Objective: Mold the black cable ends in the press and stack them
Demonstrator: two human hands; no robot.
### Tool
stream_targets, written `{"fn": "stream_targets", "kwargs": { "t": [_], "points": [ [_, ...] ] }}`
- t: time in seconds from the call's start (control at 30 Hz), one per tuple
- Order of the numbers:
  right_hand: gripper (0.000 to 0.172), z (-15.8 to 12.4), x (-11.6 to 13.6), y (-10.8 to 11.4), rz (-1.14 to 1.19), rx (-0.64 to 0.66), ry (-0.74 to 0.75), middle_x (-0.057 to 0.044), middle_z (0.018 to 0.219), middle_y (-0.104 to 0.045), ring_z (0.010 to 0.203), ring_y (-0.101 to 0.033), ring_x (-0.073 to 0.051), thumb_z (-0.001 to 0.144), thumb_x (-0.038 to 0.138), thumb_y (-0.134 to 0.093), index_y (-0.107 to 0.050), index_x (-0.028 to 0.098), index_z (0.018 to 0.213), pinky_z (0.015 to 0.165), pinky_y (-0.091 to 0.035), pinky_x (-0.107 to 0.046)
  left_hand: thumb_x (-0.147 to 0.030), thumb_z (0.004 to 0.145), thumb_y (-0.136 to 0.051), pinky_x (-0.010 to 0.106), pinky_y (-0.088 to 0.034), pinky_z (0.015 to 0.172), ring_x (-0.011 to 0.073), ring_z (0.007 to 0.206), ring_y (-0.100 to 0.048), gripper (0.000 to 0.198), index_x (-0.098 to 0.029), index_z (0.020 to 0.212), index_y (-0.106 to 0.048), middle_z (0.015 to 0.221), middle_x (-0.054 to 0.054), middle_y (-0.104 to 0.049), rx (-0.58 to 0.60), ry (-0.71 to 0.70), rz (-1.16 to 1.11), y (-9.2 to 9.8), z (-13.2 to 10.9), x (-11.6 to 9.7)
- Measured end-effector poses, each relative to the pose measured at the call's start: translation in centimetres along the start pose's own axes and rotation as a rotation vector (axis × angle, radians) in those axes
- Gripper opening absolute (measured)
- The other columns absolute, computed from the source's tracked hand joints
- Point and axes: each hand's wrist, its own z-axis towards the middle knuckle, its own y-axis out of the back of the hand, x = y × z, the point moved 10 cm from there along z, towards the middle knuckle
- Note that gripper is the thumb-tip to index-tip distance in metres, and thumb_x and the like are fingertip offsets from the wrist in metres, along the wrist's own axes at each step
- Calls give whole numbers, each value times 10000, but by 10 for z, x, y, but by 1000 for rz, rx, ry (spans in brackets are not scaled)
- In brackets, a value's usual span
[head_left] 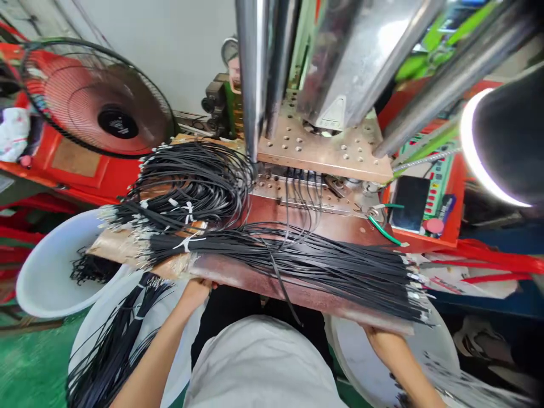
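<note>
My left hand [200,290] is at the front edge of the reddish-brown work board [255,277], its fingers curled against the edge. Farther right, my right hand [377,338] reaches the same board's underside, and its fingers are hidden there. On the board lies a long bundle of black cables [340,266] with pale connectors at both ends, bound near its left end by a white tie [187,243]. Behind it, a looped heap of black cables [191,175] fills the left side. Several cable ends run into the press [323,150] under its drilled metal plate.
A black fan [117,122] stands at the left. White tubs [38,283] sit below the board, one holding hanging black cables [123,340]. At the right are a ring lamp [471,147], a phone [408,201] and a green wire [385,231]. Steel columns [250,73] rise ahead.
</note>
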Motion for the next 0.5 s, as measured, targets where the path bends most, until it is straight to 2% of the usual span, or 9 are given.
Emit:
{"fn": "stream_targets", "kwargs": {
  "t": [0.1,0.13,0.17,0.2,0.23,0.3,0.37,0.43,0.5],
  "points": [
    [423,-33,66,-1,44,395,253,-81,1011,-692,977,-639,-285,786,491,-434,-713,245,986,851,-521,-352,-327,853,-383,265,-479,733,180,739,-632,332,-201,721,-662,772,18,-692,163,-110,-82,3,-31,-22],
    [401,-46,95,8,63,496,366,-56,992,-699,941,-655,-261,792,493,-467,-694,279,1043,804,-541,-317,-382,844,-442,260,-471,737,178,751,-631,294,-219,781,-678,794,5,-694,218,-190,-88,8,-45,-34],
    [384,-54,125,25,90,508,472,-41,994,-699,930,-659,-241,812,476,-477,-668,300,1094,791,-544,-293,-422,839,-478,256,-462,756,174,784,-627,274,-241,866,-683,845,-4,-695,246,-296,-80,16,-59,-48],
    [363,-55,157,49,122,442,561,-34,995,-700,919,-663,-224,835,452,-471,-657,305,1111,791,-543,-278,-438,850,-480,255,-451,783,168,828,-620,279,-260,954,-669,909,-7,-690,209,-400,-66,30,-70,-61],
    [341,-55,190,73,145,350,648,-26,1030,-690,942,-656,-210,861,422,-457,-655,301,1111,816,-535,-270,-434,875,-457,260,-437,822,164,883,-608,295,-268,1034,-642,978,-1,-678,107,-496,-41,49,-78,-73],
    [298,-56,261,108,154,212,876,-21,1078,-673,963,-646,-190,885,357,-448,-659,284,1084,840,-528,-269,-399,917,-407,296,-399,899,169,981,-571,312,-241,1106,-598,1069,29,-648,-227,-601,48,92,-84,-85],
    [273,-55,326,130,161,51,1060,-27,1071,-671,947,-643,-162,897,277,-443,-645,251,1077,841,-521,-255,-364,925,-413,343,-356,938,191,1049,-532,289,-204,1088,-589,1112,53,-627,-498,-641,186,120,-82,-89],
    [279,-54,380,131,170,-34,1200,-38,1041,-676,941,-638,-153,898,197,-412,-639,213,1059,848,-513,-264,-337,931,-409,365,-333,929,200,1058,-520,259,-191,1049,-588,1115,55,-621,-599,-656,315,129,-72,-90],
    [286,-50,422,112,154,-7,1282,-34,1027,-677,936,-636,-154,887,152,-403,-635,205,1046,846,-511,-278,-310,947,-368,365,-312,932,185,1030,-533,258,-192,1021,-584,1092,48,-626,-619,-661,376,132,-62,-88]
  ]
}}
